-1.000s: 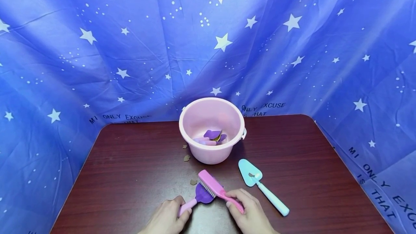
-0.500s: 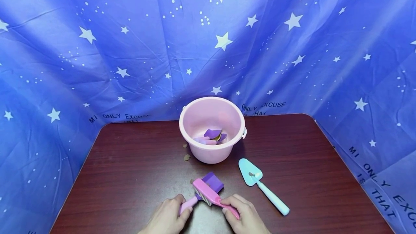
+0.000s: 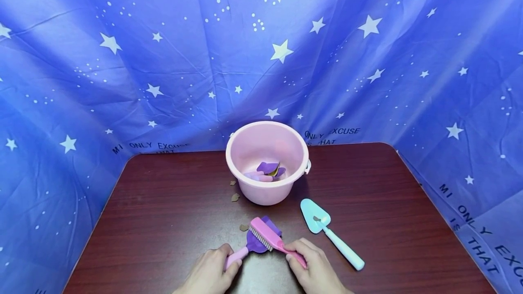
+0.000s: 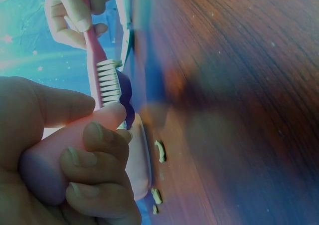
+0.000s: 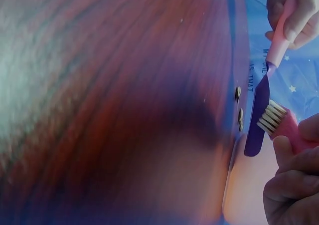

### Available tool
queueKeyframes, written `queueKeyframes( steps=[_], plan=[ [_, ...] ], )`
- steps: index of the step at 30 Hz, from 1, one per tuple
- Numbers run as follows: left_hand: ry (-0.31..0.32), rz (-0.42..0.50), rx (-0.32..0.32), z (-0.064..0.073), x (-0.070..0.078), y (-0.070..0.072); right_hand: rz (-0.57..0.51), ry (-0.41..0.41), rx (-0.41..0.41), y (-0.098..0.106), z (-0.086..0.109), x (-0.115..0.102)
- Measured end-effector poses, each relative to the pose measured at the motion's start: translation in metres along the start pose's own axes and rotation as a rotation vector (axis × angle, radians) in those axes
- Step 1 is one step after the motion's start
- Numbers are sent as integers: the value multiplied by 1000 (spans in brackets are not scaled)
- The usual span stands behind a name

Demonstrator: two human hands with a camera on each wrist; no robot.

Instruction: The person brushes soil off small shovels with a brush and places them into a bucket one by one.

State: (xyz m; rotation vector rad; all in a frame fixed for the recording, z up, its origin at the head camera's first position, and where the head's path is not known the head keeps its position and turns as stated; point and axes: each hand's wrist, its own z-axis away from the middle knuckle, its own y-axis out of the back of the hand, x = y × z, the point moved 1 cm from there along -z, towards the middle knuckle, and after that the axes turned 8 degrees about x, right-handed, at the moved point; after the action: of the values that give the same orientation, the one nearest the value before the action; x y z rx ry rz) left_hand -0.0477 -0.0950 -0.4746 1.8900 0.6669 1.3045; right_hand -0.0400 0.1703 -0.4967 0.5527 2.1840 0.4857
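My left hand point(image 3: 209, 269) grips the pink handle of a toy shovel point(image 3: 238, 257) whose purple blade point(image 5: 257, 117) points away over the table. In my right hand point(image 3: 316, 264) is the handle of a pink brush point(image 3: 266, 234). Its pale bristles point(image 4: 108, 83) lie against the blade in the left wrist view. From the head, the brush crosses over the blade and hides part of it. A brown leaf-like scrap point(image 3: 244, 227) lies on the table just left of the brush head.
Behind the hands stands a pink bucket point(image 3: 265, 190) holding purple and pink pieces. Two more brown scraps, one of them this scrap point(image 3: 235, 197), lie at its left. To the right lies a light blue trowel point(image 3: 343, 248) with a small brown bit on its blade. Starry blue cloth point(image 3: 163, 58) surrounds the table.
The brush went down and left toward the shovel's handle, then back up and right across the blade. The left hand and its shovel handle stayed nearly still.
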Motion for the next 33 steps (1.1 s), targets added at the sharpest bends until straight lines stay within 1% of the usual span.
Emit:
queueKeyframes(
  steps=[5, 9, 18, 21, 25, 29, 31, 33],
  plan=[
    [3, -1, -1, 0, -1, 0, 25, -9, 20, 3, -2, 4],
    [4, 4, -5, 0, -2, 0, 56, -31, 36, 6, -2, 7],
    [11, 1, -28, 1, -4, 0, 98, -66, 75, 11, -3, 14],
    [10, 5, -36, 1, -4, 1, 124, -96, 74, 12, -4, 16],
    [8, 21, -46, 2, -5, 1, 162, -158, 66, 14, -6, 17],
    [6, 22, -45, 2, -6, 1, 156, -203, 66, 15, -8, 13],
    [9, 19, -49, 2, -5, 2, 128, -189, 66, 14, -9, 8],
    [17, 22, -53, 2, -5, 2, 89, -147, 60, 12, -9, 3]
  ],
)
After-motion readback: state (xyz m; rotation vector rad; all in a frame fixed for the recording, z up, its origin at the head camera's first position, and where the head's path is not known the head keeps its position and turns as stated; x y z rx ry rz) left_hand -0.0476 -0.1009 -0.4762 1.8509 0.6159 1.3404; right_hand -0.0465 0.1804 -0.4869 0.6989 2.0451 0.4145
